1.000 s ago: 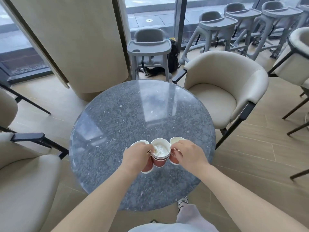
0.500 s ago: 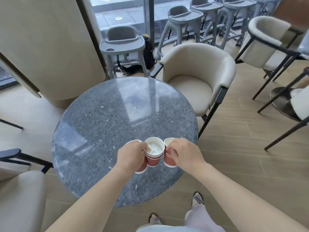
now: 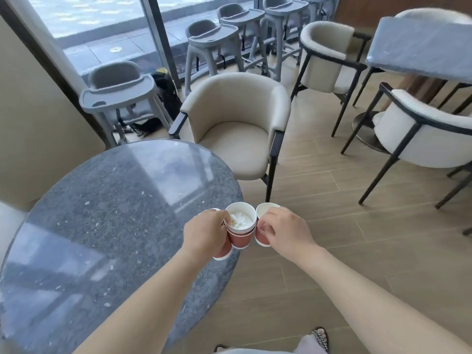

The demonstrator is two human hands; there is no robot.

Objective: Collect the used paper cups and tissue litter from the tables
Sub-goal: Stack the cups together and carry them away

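- The left hand (image 3: pixel 204 233) is curled round the left cup (image 3: pixel 222 251), and the right hand (image 3: pixel 286 233) round the right cup (image 3: pixel 262 236). The hands are close together, with the middle stack (image 3: pixel 241 238) pinched between them.
- All the cups are held in the air over the near right edge of the round table (image 3: pixel 102 213). Crumpled tissue (image 3: pixel 238 222) sits in the top cup of the middle stack.
- Which hand actually bears the middle stack cannot be told. If it is only squeezed between the two hands, it would likely drop to the floor once they part.
- Tipping the stack could shake the loose tissue out. Any dregs in the cups could spill, though none are visible.
- The beige armchair (image 3: pixel 237 129) stands just beyond the round table, close to the way through to the far-right table (image 3: pixel 421 47).
- The dark-framed chairs (image 3: pixel 421 129) crowd that table, and their splayed legs are a tripping risk.
- Grey high chairs (image 3: pixel 120 90) line the far window, with a black bag (image 3: pixel 166 93) on the floor beside one.
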